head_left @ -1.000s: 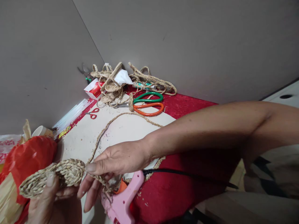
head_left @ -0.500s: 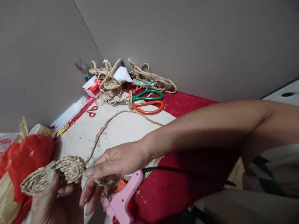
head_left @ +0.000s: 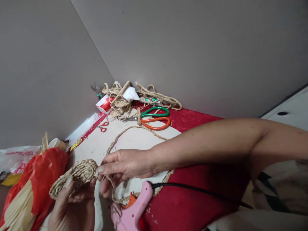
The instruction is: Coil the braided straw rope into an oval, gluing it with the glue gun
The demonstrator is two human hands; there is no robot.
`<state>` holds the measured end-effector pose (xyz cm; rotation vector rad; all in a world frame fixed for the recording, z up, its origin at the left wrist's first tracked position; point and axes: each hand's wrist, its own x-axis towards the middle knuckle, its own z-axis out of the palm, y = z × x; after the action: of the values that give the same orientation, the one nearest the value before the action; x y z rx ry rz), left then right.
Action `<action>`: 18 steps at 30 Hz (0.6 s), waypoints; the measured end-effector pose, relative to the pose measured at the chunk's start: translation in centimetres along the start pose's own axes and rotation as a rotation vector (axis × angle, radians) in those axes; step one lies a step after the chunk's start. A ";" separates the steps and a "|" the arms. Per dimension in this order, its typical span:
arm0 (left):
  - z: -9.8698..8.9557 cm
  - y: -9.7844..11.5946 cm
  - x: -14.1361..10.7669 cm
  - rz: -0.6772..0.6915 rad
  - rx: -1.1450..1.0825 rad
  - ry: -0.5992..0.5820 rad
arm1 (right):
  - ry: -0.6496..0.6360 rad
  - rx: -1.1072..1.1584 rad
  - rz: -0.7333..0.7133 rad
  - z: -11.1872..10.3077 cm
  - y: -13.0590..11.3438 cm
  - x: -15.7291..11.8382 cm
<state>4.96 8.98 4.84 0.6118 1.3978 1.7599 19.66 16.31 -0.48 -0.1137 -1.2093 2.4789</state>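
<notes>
A small oval piece of coiled braided straw [head_left: 83,171] is gripped in my left hand [head_left: 74,205], thumb on top and fingers beneath. My right hand [head_left: 127,166] is at the right end of this piece, thumb and fingers pinched on the straw cord [head_left: 112,186] that runs from it. Part of the cord hangs down toward a pink glue gun [head_left: 138,208] with an orange trigger, lying below my right hand. More cord loops across the white sheet behind my hands.
Large scissors [head_left: 155,123] with green and orange handles, small red scissors [head_left: 103,127] and straw braid bundles [head_left: 122,102] lie at the back. At left stand a paper cup [head_left: 56,143] and a red plastic bag [head_left: 51,166]. A black cable [head_left: 192,189] crosses the red cloth [head_left: 183,202].
The view has shifted, so the table items appear lower and further right. Both hands and the straw piece have moved right in the picture. My right fingers have closed in on the cord.
</notes>
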 end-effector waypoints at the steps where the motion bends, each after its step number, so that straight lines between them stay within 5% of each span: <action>1: 0.0 0.1 0.2 0.004 -0.007 -0.003 | 0.043 0.005 -0.021 0.1 -0.3 -0.1; 10: -2.9 1.7 2.6 -0.129 0.376 -0.225 | 0.326 -0.026 -0.097 0.4 -2.3 -0.1; 18: -1.9 1.3 0.9 -0.180 0.524 -0.430 | 0.276 -0.267 -0.016 0.6 -2.9 -0.4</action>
<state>2.58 8.49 5.48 1.0350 1.5425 1.0331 20.73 17.32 2.10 -0.4978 -1.4002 2.1864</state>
